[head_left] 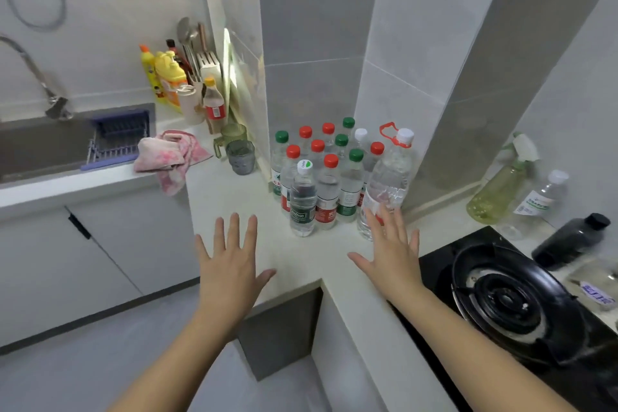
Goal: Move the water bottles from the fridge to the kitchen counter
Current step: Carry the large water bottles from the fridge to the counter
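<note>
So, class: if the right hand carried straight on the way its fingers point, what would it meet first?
Probably the large clear bottle: the right hand has its fingertips overlapping that bottle's base, though depth is unclear.

The water bottles (pixel 329 174) pack the counter (pixel 234 191) corner against the tiled wall (no gap between them). Left of the bottles, bare counter runs to two glass cups (pixel 239 152); right, a gas burner (pixel 511 301) blocks.

Bright, even indoor light, faint shadows, strong wide-angle bending at edges, slight softness and blur toward corners.
</note>
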Tool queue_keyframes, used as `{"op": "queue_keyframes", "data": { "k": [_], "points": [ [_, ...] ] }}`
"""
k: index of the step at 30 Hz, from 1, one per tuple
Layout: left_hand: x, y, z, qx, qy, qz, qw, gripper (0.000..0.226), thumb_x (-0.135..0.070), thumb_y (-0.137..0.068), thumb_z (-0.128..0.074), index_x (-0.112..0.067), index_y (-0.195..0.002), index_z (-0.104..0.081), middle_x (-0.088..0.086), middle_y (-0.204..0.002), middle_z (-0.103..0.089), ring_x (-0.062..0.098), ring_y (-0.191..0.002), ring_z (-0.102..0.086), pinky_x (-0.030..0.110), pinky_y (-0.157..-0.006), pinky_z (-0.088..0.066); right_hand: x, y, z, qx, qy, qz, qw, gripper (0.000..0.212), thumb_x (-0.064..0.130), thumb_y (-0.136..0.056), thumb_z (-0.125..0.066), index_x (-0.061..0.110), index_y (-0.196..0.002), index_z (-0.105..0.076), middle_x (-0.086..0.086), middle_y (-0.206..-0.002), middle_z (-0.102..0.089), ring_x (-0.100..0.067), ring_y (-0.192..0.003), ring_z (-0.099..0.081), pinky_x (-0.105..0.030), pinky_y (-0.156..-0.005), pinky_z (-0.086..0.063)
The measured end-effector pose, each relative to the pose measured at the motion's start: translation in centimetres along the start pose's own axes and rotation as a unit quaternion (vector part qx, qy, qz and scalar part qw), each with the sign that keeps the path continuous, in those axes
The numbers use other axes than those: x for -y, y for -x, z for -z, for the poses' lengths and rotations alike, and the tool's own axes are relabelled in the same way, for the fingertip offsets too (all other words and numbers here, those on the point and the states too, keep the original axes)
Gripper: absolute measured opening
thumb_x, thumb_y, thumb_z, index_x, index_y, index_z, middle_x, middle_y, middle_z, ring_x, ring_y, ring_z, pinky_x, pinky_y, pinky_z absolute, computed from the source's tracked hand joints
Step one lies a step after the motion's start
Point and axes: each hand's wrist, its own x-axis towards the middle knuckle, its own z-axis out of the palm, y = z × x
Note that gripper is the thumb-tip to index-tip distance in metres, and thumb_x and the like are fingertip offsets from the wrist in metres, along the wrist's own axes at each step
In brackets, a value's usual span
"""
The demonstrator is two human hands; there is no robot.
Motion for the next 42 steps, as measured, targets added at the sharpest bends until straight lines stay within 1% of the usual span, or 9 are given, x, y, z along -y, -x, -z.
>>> {"op": "queue_keyframes", "data": {
  "k": [5,8,12,16,18,24,33,38,42],
  "points": [
    [2.2,5.5,2.8,-0.049,-0.026,0.071,0.996,0.111,-0.080,-0.072,-0.052,-0.021,-0.156,-0.010,0.015,-0.162,-0.010,0.042,-0.148,-0.006,0.070,-0.110,-0.012,4.0,2.4,0.8,-0.010,0.037,0.093,0.995,0.093,0.071,-0.089,-0.044,0.036,-0.157,0.009,-0.003,-0.165,0.021,-0.029,-0.149,0.025,-0.062,-0.117,0.011],
    [3.4,8.8,4.7,-0.078,-0.034,0.119,0.989,0.111,-0.081,-0.071,-0.050,-0.021,-0.156,-0.010,0.015,-0.162,-0.011,0.041,-0.148,-0.004,0.069,-0.111,-0.009,7.1,3.4,1.6,-0.011,0.035,0.151,0.988,0.094,0.074,-0.089,-0.039,0.036,-0.155,0.015,-0.002,-0.161,0.029,-0.031,-0.148,0.028,-0.064,-0.116,0.012],
    [5.3,13.0,7.2,-0.101,-0.053,0.186,0.976,0.110,-0.082,-0.071,-0.042,-0.020,-0.156,-0.012,0.016,-0.162,-0.014,0.040,-0.148,-0.008,0.070,-0.110,-0.014,12.1,4.8,2.5,0.000,0.038,0.226,0.973,0.093,0.076,-0.089,-0.032,0.036,-0.150,0.025,-0.002,-0.157,0.036,-0.033,-0.146,0.031,-0.065,-0.117,0.009],
    [7.7,17.3,9.6,-0.118,-0.071,0.243,0.960,0.103,-0.080,-0.074,-0.029,-0.019,-0.155,-0.012,0.016,-0.161,-0.017,0.040,-0.149,-0.009,0.070,-0.109,-0.016,17.2,6.7,2.7,0.004,0.014,0.308,0.951,0.093,0.076,-0.088,-0.034,0.036,-0.153,0.018,-0.004,-0.160,0.031,-0.034,-0.146,0.030,-0.064,-0.115,0.011],
    [9.1,19.6,10.6,-0.128,-0.079,0.270,0.951,0.103,-0.079,-0.075,-0.030,-0.018,-0.156,-0.012,0.016,-0.161,-0.017,0.039,-0.149,-0.009,0.070,-0.110,-0.016,19.7,7.8,2.6,-0.002,-0.001,0.345,0.938,0.094,0.076,-0.087,-0.036,0.036,-0.154,0.016,-0.005,-0.162,0.027,-0.034,-0.147,0.030,-0.064,-0.114,0.011],
    [12.7,27.1,13.1,-0.135,-0.108,0.354,0.919,0.101,-0.077,-0.076,-0.034,-0.016,-0.155,-0.014,0.016,-0.161,-0.018,0.039,-0.148,-0.012,0.070,-0.108,-0.017,27.0,12.9,2.3,0.017,-0.028,0.445,0.895,0.093,0.073,-0.090,-0.037,0.037,-0.153,0.020,-0.004,-0.161,0.031,-0.033,-0.146,0.032,-0.062,-0.116,0.012],
    [17.5,45.4,16.1,-0.122,-0.148,0.470,0.861,0.101,-0.075,-0.076,-0.036,-0.014,-0.154,-0.018,0.017,-0.160,-0.019,0.040,-0.148,-0.014,0.072,-0.108,-0.019,37.7,28.1,1.5,0.011,-0.056,0.575,0.816,0.092,0.074,-0.088,-0.035,0.035,-0.155,0.015,-0.006,-0.164,0.023,-0.033,-0.148,0.026,-0.065,-0.118,0.004],
    [19.1,56.9,17.9,-0.119,-0.172,0.512,0.833,0.101,-0.079,-0.081,-0.037,-0.012,-0.155,-0.020,0.018,-0.161,-0.017,0.040,-0.148,-0.012,0.072,-0.107,-0.017,41.1,39.1,2.2,0.015,-0.066,0.622,0.780,0.089,0.073,-0.088,-0.031,0.035,-0.152,0.019,-0.004,-0.163,0.025,-0.032,-0.148,0.026,-0.060,-0.116,0.010],
    [19.5,65.6,19.0,-0.110,-0.178,0.545,0.812,0.102,-0.078,-0.078,-0.037,-0.013,-0.155,-0.019,0.017,-0.161,-0.016,0.039,-0.148,-0.013,0.072,-0.106,-0.022,43.5,47.6,2.5,0.003,-0.078,0.658,0.749,0.088,0.073,-0.086,-0.028,0.033,-0.156,0.007,-0.006,-0.167,0.009,-0.034,-0.151,0.014,-0.062,-0.116,0.001]
  ]
}}
